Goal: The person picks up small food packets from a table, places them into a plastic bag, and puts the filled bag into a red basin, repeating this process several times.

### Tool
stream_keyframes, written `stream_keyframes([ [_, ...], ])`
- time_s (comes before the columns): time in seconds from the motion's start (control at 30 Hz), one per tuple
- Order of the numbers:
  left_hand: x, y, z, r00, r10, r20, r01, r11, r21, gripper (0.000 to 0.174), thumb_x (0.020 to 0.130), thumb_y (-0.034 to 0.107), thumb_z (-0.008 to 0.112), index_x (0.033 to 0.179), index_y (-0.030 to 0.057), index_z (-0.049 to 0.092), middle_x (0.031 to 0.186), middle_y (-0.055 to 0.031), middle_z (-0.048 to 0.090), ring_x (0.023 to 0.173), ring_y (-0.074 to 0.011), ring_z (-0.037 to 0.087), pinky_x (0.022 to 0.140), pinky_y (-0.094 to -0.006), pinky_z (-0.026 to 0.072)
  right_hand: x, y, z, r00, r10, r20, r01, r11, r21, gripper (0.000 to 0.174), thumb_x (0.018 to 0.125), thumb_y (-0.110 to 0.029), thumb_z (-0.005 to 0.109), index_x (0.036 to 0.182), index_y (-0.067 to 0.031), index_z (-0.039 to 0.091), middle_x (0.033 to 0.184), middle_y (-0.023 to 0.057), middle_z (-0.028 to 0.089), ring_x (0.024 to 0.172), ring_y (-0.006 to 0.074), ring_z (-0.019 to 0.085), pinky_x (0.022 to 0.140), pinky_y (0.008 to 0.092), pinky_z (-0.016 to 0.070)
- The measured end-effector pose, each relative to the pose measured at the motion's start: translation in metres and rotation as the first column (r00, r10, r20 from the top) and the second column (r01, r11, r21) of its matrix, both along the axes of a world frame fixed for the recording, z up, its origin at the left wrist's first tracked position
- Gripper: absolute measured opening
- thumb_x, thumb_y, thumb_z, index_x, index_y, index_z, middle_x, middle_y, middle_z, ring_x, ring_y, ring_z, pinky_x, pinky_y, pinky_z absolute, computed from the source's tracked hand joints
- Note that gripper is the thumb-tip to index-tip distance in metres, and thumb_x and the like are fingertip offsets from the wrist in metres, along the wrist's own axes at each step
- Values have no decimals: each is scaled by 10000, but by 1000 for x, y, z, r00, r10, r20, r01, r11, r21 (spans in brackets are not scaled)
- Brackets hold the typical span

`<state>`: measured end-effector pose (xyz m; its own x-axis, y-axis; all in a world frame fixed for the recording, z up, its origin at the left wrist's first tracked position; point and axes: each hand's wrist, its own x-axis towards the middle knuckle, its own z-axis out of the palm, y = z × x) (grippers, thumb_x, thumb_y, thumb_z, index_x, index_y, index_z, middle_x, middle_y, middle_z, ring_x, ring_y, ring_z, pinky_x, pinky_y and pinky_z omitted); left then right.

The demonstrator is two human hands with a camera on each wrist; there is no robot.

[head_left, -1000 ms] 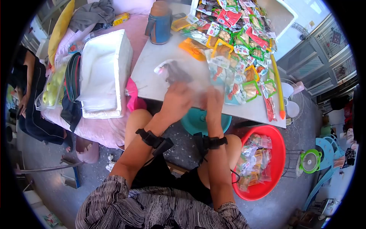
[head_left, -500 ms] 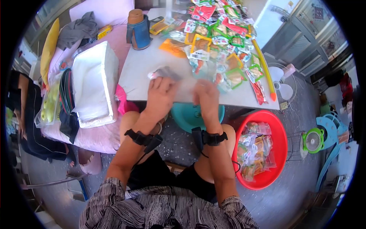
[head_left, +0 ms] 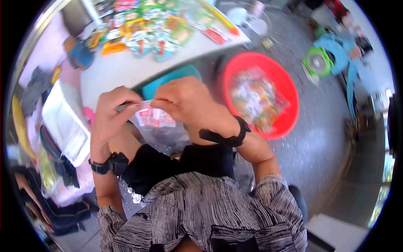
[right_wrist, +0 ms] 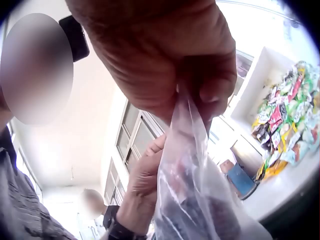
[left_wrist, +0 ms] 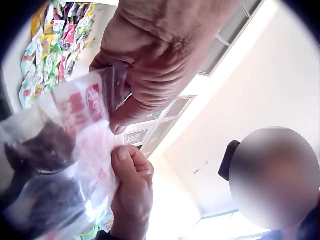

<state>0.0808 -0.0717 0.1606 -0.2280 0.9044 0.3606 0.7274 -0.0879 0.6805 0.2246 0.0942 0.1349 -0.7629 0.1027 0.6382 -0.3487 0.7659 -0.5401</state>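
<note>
Between my two hands hangs a clear plastic bag (head_left: 156,119) with red print, held by its top edge over my lap. Dark contents show through the bag (left_wrist: 50,150) in the left wrist view. My left hand (head_left: 110,115) pinches one top corner between thumb and fingers. At the other end of that edge, my right hand (head_left: 187,101) pinches with thumb and curled fingers. From the right wrist, the bag (right_wrist: 187,200) rises in a creased peak to the right hand (right_wrist: 165,55).
A red basin (head_left: 292,107) of bagged packets stands on the floor to the right, and a teal basin (head_left: 193,73) sits below the table edge. Colourful packets (head_left: 136,26) cover the table's (head_left: 98,84) far part. A white foam box (head_left: 63,122) lies left.
My hands have come back from the tabletop, where the dark-filled bag lay, and now hold it above my lap. The head view has swung downward and to the right.
</note>
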Motion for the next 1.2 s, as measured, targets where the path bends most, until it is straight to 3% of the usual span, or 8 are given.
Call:
stream_keyframes([
  [0.4, 85, 48, -32, 943, -256, -212, 275, 959, 63, 147, 735, -7, 642, 881, 4, 626, 790, -109, 610, 733, -243, 573, 649, -329, 451, 114, -4, -39, 931, -232, 280, 167, 956, 240, 75, 794, -146, 659, 794, -72, 651, 703, 137, 609, 612, 317, 601, 561, 413, 468],
  [0.57, 73, 53, -48, 991, 52, 121, -74, 980, 182, 427, 801, 29, 649, 1219, 18, 562, 1090, -96, 628, 961, -191, 579, 850, -309, 459, 140, 44, -63, 896, -393, 208, 443, 822, -359, 126, 798, -121, 624, 736, -12, 603, 679, 154, 598, 562, 314, 572, 518, 385, 446],
  [0.63, 68, 44, -59, 962, 115, 248, -153, 978, 140, 436, 824, 37, 640, 1249, 16, 545, 1080, -88, 629, 953, -168, 576, 848, -304, 455, 167, 70, -53, 754, -512, 411, 641, 708, -296, 181, 858, -159, 596, 799, 8, 631, 683, 178, 602, 565, 254, 579, 552, 358, 460],
  [0.73, 54, 28, -76, 928, 153, 339, -184, 981, 59, 438, 845, 16, 620, 1274, 19, 533, 1062, -71, 622, 932, -124, 558, 839, -252, 444, 200, 109, -70, 711, -633, 306, 686, 527, -502, 233, 921, -192, 581, 792, -5, 631, 650, -59, 507, 631, 21, 426, 524, 231, 382],
  [0.87, 50, 6, -78, 887, 317, 335, -316, 947, -60, 420, 848, -13, 605, 1263, 15, 542, 1008, -61, 628, 903, -114, 562, 825, -230, 448, 263, 184, -121, 631, -717, 296, 743, 449, -496, 192, 913, -172, 589, 889, -5, 681, 695, -59, 581, 664, 19, 479, 565, 216, 395],
  [1.0, 32, -15, -85, 868, 388, 311, -391, 919, -54, 402, 862, -12, 595, 1260, 14, 545, 986, -61, 631, 918, -124, 582, 834, -243, 453, 347, 261, -221, 347, -743, 572, 922, 382, -63, 364, 880, -290, 571, 869, 64, 652, 694, 168, 631, 676, 175, 620, 634, 361, 489],
  [1.07, 19, -31, -93, 863, 377, 335, -392, 920, -26, 390, 873, -2, 591, 1260, 11, 541, 997, -62, 627, 941, -134, 586, 848, -258, 453, 387, 275, -282, -142, -756, 639, 844, 245, 477, 415, 868, -333, 534, 872, 64, 655, 791, 277, 636, 800, 379, 659, 718, 476, 501],
  [1.2, 10, -58, -94, 813, 472, 342, -489, 871, -40, 389, 878, 4, 583, 1264, 10, 536, 1014, -63, 620, 959, -146, 582, 876, -273, 453, 371, 252, -299, -40, -808, 587, 907, 217, 361, 410, 829, -350, 543, 782, 43, 652, 722, 252, 630, 740, 405, 641, 669, 476, 501],
])
